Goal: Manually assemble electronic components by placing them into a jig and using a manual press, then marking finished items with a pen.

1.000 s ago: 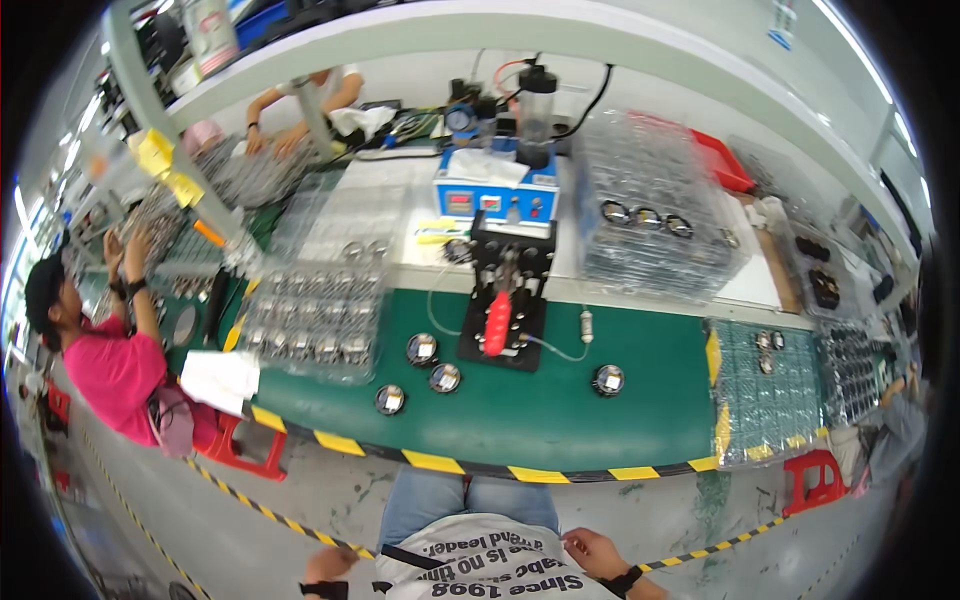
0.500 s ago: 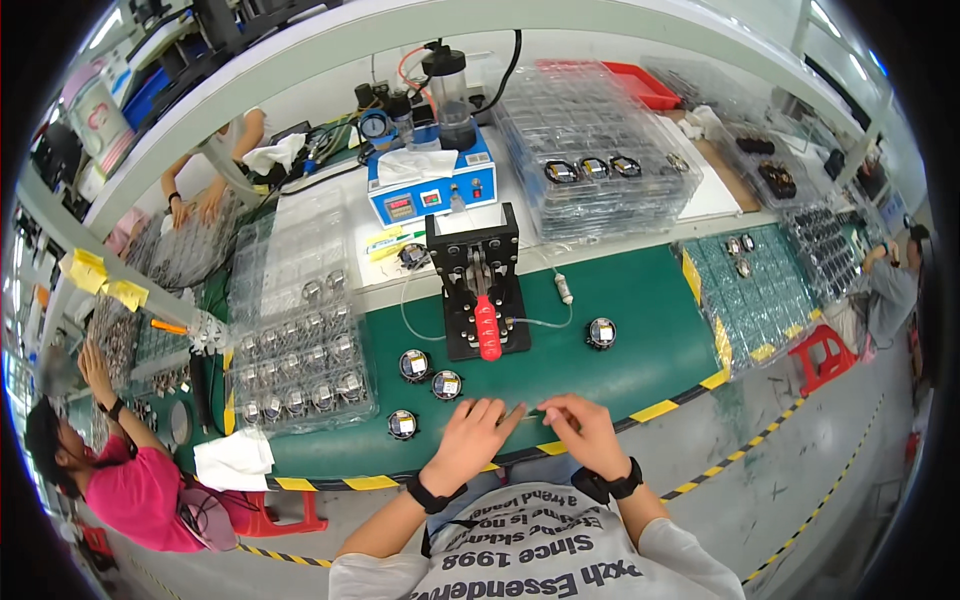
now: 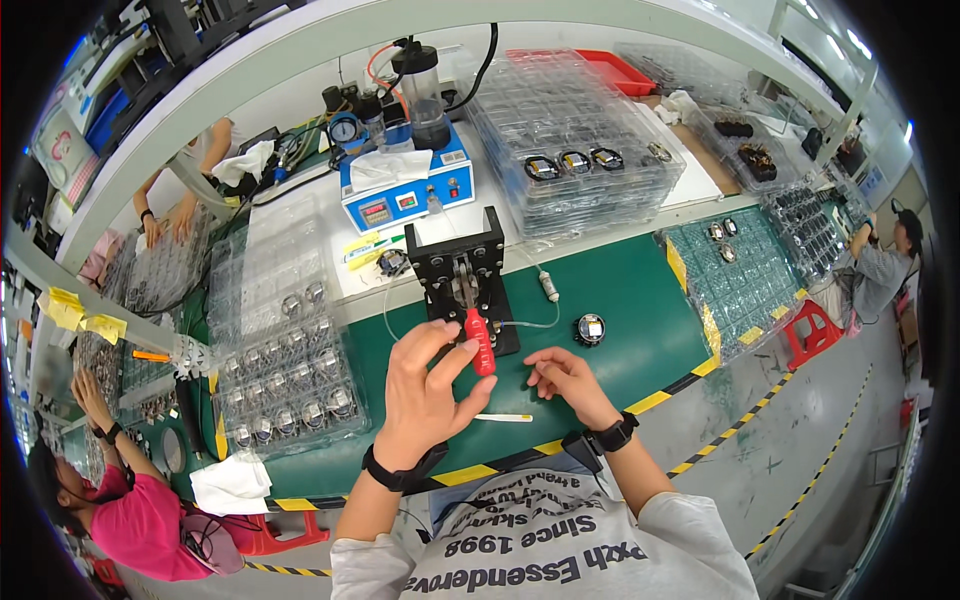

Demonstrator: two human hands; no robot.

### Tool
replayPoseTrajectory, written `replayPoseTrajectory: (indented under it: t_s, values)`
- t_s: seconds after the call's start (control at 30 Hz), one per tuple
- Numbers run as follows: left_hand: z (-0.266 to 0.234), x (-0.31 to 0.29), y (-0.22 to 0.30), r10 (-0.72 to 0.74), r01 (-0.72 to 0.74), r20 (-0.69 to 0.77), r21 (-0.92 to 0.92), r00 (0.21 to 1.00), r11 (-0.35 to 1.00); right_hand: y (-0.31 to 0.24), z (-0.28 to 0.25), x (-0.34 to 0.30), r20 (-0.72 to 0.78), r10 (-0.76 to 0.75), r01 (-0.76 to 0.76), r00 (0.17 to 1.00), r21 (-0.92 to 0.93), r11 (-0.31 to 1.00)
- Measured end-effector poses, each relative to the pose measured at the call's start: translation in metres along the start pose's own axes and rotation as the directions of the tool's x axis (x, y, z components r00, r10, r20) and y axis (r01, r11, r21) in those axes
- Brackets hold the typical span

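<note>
Bench, seen from the head. Your two hands work at one black toggle-clamp fixture (image 3: 438, 270) with one red lever handle (image 3: 482, 345), at the middle of the green mat (image 3: 640, 300). Your left hand (image 3: 415, 395) stands half open, thumb and fingers parted about the handle rather than closed round it; whether a fingertip touches it, you cannot tell. Your right hand (image 3: 575, 385) is loosely curled, partly open and empty, below one round black module (image 3: 590, 329) on the mat. One slim white stick (image 3: 503, 417) lies between you and the fixture. Behind stands one blue controller box (image 3: 388, 203). Three dark round modules (image 3: 575, 162) sit together on the tray stack (image 3: 600, 205); three more parts (image 3: 727, 254) rest on the bubble-wrap sheet (image 3: 755, 285), right.
</note>
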State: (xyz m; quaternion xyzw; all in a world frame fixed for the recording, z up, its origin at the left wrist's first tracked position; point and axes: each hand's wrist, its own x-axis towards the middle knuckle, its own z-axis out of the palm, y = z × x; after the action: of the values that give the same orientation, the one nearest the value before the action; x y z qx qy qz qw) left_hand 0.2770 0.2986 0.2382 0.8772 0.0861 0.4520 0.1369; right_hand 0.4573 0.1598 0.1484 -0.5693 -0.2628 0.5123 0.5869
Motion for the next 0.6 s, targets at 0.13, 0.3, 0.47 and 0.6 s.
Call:
replayPoseTrajectory:
  t_s: [0.13, 0.3, 0.47, 0.6]
  values:
    - [-0.002, 0.016, 0.003, 0.065, -0.074, 0.094, 0.091, 0.993, 0.993, 0.018, -0.008, 0.010, 0.000, 0.086, -0.085, 0.996, 0.085, 0.993]
    - [0.006, 0.014, 0.003, 0.037, -0.050, 0.084, 0.159, 0.996, 0.986, 0.018, -0.013, 0.011, -0.032, 0.081, -0.075, 0.996, 0.150, 0.986]
    - [0.004, 0.014, -0.003, 0.062, -0.080, 0.111, 0.158, 0.992, 0.984, 0.019, -0.017, 0.009, -0.001, 0.093, -0.090, 0.996, 0.196, 0.976]
    - [-0.001, 0.019, -0.006, 0.088, -0.114, 0.176, 0.149, 0.980, 0.982, 0.019, -0.017, 0.010, 0.008, 0.102, -0.101, 0.995, 0.203, 0.974]
